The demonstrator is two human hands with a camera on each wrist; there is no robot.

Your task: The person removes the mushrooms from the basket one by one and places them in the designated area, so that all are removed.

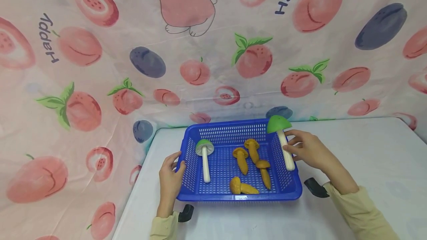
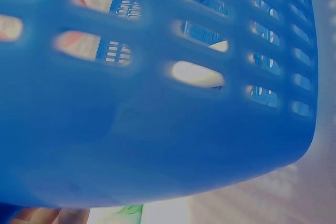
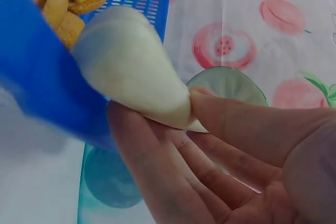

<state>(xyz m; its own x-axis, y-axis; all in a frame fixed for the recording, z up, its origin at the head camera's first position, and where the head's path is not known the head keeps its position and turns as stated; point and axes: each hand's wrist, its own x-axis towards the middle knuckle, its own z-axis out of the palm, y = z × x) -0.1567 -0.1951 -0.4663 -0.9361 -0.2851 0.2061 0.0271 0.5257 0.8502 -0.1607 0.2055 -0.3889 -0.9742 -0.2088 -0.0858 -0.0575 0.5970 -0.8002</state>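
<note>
With thumb and fingers, my right hand [image 1: 308,149] pinches a toy mushroom [image 1: 285,151] by its white stem, held over the right rim of a blue plastic basket [image 1: 240,197]. Its green cap points up and away; in the right wrist view the pale stem end [image 3: 126,61] is closest. My left hand [image 1: 171,179] grips the basket's left rim. The left wrist view is filled by the basket's outer wall [image 2: 131,129], with fingers [image 2: 47,216] at the rim. Inside lie another green-capped mushroom [image 1: 205,164] and several brown toy mushrooms [image 1: 241,160].
The basket stands on a white table [image 1: 360,158]. Behind and to the left hangs a cloth [image 1: 207,55] printed with peaches. Black wrist mounts [image 1: 317,188] stick out by both sleeves.
</note>
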